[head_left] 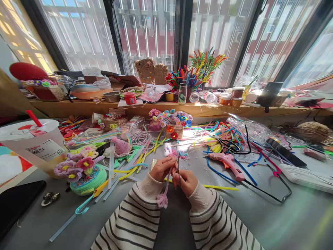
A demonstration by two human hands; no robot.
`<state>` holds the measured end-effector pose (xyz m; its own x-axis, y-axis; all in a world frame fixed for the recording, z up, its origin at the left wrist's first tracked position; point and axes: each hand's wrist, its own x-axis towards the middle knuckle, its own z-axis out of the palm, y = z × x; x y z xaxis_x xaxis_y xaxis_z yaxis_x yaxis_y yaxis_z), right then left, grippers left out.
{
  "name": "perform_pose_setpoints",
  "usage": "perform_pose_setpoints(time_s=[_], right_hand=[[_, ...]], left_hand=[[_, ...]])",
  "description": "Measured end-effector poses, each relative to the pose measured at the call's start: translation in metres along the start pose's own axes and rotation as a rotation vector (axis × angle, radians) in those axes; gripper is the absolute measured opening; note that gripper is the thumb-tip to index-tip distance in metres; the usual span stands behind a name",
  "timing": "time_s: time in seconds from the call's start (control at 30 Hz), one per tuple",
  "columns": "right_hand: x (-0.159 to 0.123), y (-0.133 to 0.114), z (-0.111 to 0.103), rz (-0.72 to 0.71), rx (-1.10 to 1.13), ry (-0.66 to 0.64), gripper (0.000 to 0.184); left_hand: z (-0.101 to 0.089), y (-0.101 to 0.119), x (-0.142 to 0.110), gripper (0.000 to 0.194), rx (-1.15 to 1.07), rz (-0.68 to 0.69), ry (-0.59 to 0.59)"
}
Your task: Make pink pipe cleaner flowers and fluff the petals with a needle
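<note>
Both my hands meet over the grey table just in front of me, wrists in striped sleeves. My left hand [161, 169] is closed, pinching a pink fuzzy pipe cleaner [164, 193] that hangs down and ends in a fluffy pink tuft. My right hand [187, 181] is closed round a thin dark tool [178, 165], maybe small scissors or pliers, whose tip points up at the pipe cleaner. Pink fluff scraps [177, 152] lie just beyond my hands.
A pink glue gun [227, 163] with its black cord lies to the right, black scissors [226, 146] beyond it among loose pipe cleaners. A green yarn pot of flowers [87, 173] and a lidded drink cup [36, 146] stand left. Jars and bundled pipe cleaners [197, 69] crowd the sill.
</note>
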<state>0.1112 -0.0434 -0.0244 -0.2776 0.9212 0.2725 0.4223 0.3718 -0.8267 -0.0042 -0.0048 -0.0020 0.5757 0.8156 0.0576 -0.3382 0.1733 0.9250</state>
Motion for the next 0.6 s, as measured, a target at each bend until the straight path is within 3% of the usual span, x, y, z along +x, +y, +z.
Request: perform_pose_setpoints(time_s=[0.23,0.6], right_hand=[[0.0001,0.0007,-0.0009,-0.074,0.009,0.015,0.062],[-0.0003,0.0019,-0.0026,-0.038,0.050,0.130,0.059]], left_hand=[[0.0021,0.0011,-0.0001,0.024,-0.008,-0.018,0.015],[-0.0031,-0.0018,0.0010,0.017,-0.054,0.030,0.094]])
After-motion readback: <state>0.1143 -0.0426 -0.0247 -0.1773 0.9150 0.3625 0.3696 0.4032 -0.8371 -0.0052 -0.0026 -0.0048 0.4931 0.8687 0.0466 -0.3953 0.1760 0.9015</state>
